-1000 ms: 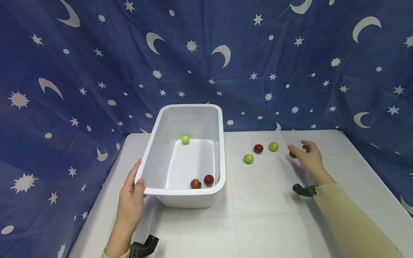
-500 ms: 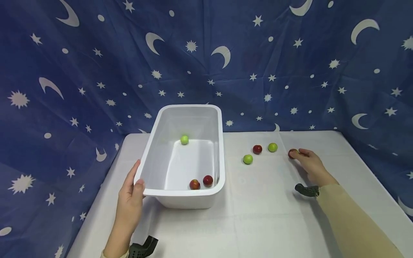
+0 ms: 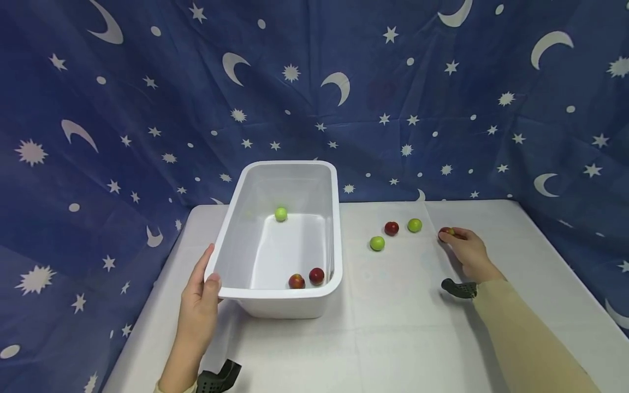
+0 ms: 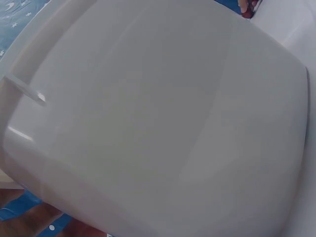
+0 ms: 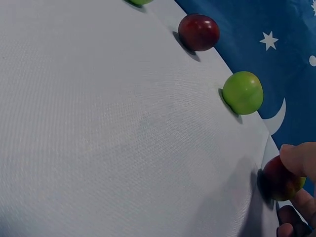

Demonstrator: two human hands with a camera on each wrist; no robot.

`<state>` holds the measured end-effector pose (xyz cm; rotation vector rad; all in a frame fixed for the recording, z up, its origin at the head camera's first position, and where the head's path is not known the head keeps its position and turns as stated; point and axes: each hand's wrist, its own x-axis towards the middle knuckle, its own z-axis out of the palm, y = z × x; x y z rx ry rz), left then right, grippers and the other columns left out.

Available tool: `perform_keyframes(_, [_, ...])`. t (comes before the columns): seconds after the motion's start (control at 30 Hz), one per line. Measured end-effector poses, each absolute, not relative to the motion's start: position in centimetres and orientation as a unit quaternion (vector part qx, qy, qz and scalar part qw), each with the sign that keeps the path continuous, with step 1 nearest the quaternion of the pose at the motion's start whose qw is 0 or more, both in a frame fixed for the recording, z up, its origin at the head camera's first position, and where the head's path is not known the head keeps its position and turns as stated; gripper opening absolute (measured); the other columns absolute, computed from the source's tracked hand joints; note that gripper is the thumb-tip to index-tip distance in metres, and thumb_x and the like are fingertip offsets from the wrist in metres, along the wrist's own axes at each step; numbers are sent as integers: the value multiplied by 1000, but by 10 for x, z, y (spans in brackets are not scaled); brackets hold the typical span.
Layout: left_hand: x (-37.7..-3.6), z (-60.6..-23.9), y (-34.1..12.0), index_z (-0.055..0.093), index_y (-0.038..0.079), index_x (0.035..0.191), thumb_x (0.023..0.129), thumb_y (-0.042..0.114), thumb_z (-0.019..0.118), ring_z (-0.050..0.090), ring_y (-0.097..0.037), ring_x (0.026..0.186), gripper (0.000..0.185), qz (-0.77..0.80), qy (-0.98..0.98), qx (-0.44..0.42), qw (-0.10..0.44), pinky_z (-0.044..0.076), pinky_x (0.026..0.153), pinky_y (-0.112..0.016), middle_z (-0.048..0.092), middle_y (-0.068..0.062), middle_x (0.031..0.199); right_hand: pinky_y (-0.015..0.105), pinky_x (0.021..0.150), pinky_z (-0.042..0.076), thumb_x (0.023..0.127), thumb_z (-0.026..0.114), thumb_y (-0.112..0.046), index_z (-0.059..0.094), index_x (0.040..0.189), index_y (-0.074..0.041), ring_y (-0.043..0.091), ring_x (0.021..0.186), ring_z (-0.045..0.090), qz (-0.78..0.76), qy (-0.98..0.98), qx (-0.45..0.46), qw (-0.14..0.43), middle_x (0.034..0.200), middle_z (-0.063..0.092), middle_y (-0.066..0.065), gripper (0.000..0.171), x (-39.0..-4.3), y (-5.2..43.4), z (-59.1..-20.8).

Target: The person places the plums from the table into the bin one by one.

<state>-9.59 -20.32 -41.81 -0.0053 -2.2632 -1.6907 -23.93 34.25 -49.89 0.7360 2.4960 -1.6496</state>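
Left hand [image 3: 199,305] grips the near-left corner of the white tub [image 3: 295,303], thumb hooked over the rim, fingers down the outer wall. Left wrist view is filled by the tub's wall; no fingers show there. Backdrop is a blue cloth with stars and moons [image 3: 123,109], hung behind and round the sides. Bench [image 3: 393,338] has a white cover. Tub sits left of centre on it, long axis running away from the person.

Right hand [image 3: 467,248] lies well to the right of the tub, fingertips curled round a red-green fruit [image 3: 446,232] that sits on the bench at the far-left tip of the hand. Right wrist view shows a fingertip [image 5: 298,160] on top of that fruit [image 5: 280,178] and more fingers below it, so it is pinched. Right hand is the nearer one by far; the left is across the tub from it.

Loose on the bench between tub and right hand: a green fruit [image 3: 415,225], a dark red fruit [image 3: 391,228] and a second green fruit [image 3: 377,243]. Inside the tub: one small green fruit [image 3: 280,214] at the far end, two red fruits [image 3: 307,279] touching at the near end.
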Motion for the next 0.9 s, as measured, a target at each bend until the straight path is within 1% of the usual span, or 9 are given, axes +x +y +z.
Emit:
perform_keyframes(0.17, [-95, -418, -204, 37, 39, 147, 104, 20, 37, 52, -21, 111, 47, -587, -794, -1, 157, 50, 79, -18, 42, 3, 146, 52, 109, 29, 94, 57, -46, 19, 154, -3, 41, 136, 26, -537, 808, 238, 34, 153, 22, 25, 83, -239, 342, -500])
perform_keyframes(0.47, [-95, -420, -206, 38, 37, 147, 104, 19, 38, 52, -20, 110, 47, -588, -792, -4, 163, 51, 78, -18, 42, 2, 145, 52, 107, 31, 95, 56, -46, 21, 153, -2, 42, 136, 27, -527, 813, 246, 32, 152, 23, 26, 81, -242, 340, -502])
perform_keyframes(0.73, [-94, -419, -206, 38, 35, 148, 104, 18, 38, 50, -22, 117, 47, -596, -785, -15, 168, 50, 81, -19, 41, 1, 147, 52, 106, 33, 95, 55, -44, 22, 152, 0, 42, 134, 30, -511, 821, 254, 33, 151, 25, 27, 79, -242, 338, -503])
perform_keyframes(0.9, [-94, -418, -206, 38, 34, 148, 104, 18, 38, 50, -22, 117, 47, -591, -788, -16, 171, 50, 81, -18, 41, 1, 147, 52, 106, 33, 95, 55, -46, 22, 152, 0, 42, 134, 30, -505, 824, 255, 35, 150, 26, 27, 80, -242, 337, -504])
